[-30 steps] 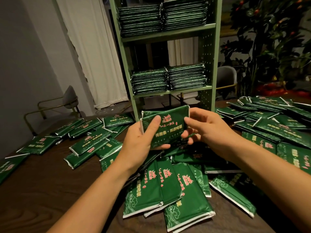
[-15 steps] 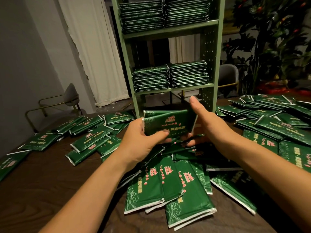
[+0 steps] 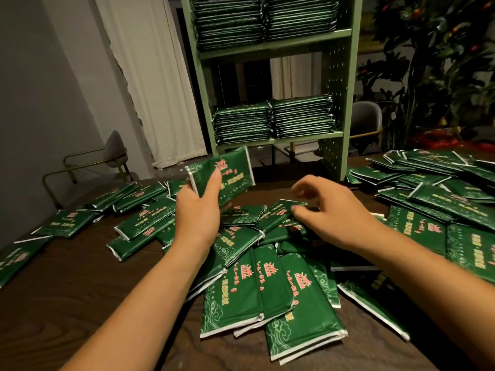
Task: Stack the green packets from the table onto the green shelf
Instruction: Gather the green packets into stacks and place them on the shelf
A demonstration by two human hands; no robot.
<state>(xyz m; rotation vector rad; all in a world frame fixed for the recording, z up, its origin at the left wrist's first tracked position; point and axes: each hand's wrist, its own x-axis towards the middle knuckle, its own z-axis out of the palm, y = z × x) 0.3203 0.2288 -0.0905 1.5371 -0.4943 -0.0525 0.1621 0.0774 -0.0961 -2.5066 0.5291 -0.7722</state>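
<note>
My left hand (image 3: 197, 210) grips a small bundle of green packets (image 3: 230, 174), held tilted above the table in front of the green shelf (image 3: 334, 84). My right hand (image 3: 329, 207) hovers low over the heap, fingers spread and curled, its fingertips touching a loose green packet (image 3: 278, 212) lying on the pile. Many more packets (image 3: 267, 285) lie scattered over the dark wooden table (image 3: 80, 303). Two shelf levels carry neat stacks of packets (image 3: 273, 121), side by side in pairs.
More loose packets lie at the left (image 3: 142, 223) and in a heap at the right (image 3: 442, 188). A chair (image 3: 112, 153) stands behind the table on the left, another chair (image 3: 367, 121) and a leafy plant (image 3: 442, 70) on the right. White curtain behind.
My right hand has let go of the bundle and dropped to the heap on the table. My left hand alone now holds the bundle, shifted left and tilted.
</note>
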